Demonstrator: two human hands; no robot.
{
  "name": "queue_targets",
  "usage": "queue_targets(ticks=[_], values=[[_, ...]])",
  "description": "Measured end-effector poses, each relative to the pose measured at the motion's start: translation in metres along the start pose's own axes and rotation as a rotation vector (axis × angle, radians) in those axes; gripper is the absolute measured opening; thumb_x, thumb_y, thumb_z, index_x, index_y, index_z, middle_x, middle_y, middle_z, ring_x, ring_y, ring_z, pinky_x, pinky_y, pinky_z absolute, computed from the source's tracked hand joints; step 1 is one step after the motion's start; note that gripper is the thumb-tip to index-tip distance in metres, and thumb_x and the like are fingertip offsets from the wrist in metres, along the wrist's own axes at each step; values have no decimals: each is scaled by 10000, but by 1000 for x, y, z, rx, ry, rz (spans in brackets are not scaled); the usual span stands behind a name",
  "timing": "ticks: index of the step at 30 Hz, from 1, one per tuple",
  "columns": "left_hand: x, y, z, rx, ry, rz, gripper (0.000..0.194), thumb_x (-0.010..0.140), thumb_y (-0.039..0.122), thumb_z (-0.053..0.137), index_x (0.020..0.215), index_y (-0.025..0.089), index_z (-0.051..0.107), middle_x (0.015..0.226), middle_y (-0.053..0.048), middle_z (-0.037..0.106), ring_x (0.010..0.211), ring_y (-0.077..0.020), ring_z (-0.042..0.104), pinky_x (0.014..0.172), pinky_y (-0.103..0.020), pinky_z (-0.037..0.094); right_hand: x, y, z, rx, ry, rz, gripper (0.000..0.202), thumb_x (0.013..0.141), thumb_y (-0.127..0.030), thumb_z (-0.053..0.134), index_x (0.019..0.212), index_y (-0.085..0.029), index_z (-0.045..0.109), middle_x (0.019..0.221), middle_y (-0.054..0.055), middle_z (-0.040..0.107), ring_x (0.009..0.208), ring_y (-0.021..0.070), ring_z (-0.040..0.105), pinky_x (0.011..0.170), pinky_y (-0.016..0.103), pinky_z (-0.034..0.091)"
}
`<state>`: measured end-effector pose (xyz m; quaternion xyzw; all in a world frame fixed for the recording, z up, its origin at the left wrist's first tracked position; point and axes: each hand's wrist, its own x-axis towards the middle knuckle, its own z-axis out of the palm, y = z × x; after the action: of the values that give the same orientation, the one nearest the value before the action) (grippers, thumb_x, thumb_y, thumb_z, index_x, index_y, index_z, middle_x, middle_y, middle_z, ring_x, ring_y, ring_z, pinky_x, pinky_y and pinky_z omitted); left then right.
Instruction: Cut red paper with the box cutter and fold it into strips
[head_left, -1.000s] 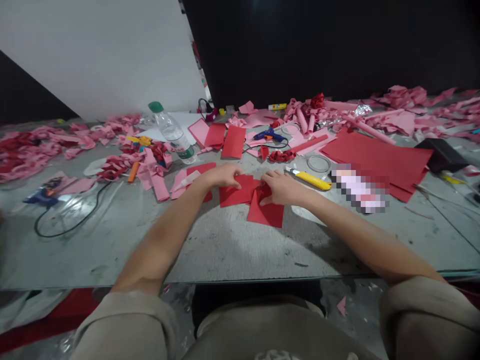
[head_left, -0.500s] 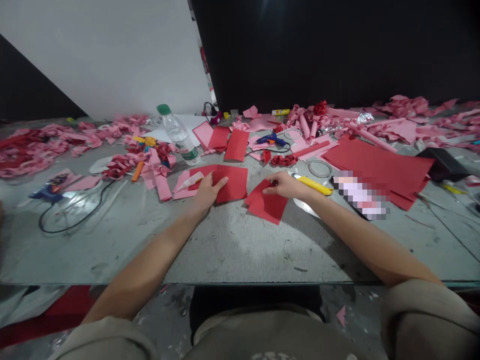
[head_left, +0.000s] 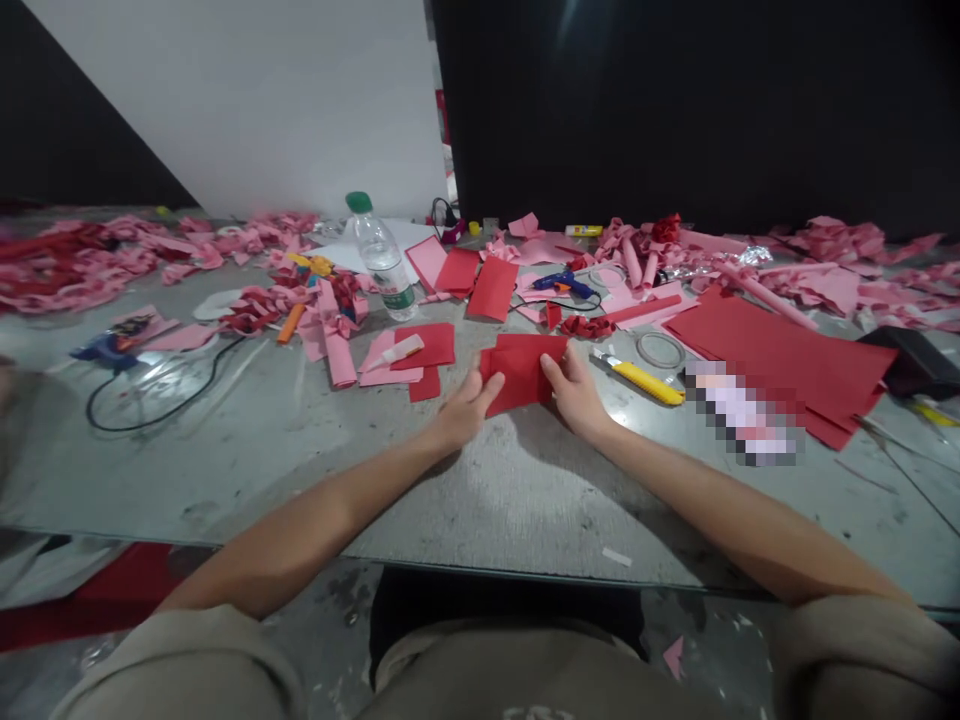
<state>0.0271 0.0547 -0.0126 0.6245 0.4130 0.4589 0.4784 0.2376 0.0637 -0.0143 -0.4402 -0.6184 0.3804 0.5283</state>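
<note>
Between my hands are overlapping red paper pieces (head_left: 521, 372), held just above the table. My left hand (head_left: 463, 408) grips their left edge, thumb on top. At the right edge my right hand (head_left: 576, 392) pinches them, also with the thumb on the near face. Left of my hands, more red paper (head_left: 439, 345) lies over pink paper (head_left: 375, 365), with a small white tube (head_left: 397, 352) resting on it. A yellow utility knife (head_left: 646, 382) lies just right of my right hand.
A water bottle (head_left: 386, 265) with a green cap stands behind the papers. Blue glue guns (head_left: 562, 283) with cords, a tape roll (head_left: 660, 350), large red sheets (head_left: 780, 360), a black box (head_left: 915, 360) and crumpled pink scraps (head_left: 840, 240) cover the table's back and sides.
My left hand has left the red paper on the left and moved right to the pieces in my right hand. Both hands now hold these together. The view has shifted slightly.
</note>
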Motion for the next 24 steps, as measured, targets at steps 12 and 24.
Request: queue_targets(ticks=[12, 24], values=[[6, 3, -13, -60, -166, 110, 336, 962, 348, 723, 1223, 229, 547, 1252, -94, 753, 1141, -257, 747, 1046, -455, 596, -22, -20, -8, -3, -60, -43, 511, 972, -518, 787, 1381, -299, 573, 1354, 87, 689, 1200, 280, 686, 1082, 456, 582], [34, 10, -61, 235, -9, 135, 574, 936, 489, 774, 1409, 268, 537, 1298, -98, 701, 1097, -219, 706, 958, -386, 588, -16, -21, -7, -138, -143, 72, 415, 986, -630, 672, 1024, -231, 776, 1035, 74, 806, 973, 296, 713, 899, 432, 580]])
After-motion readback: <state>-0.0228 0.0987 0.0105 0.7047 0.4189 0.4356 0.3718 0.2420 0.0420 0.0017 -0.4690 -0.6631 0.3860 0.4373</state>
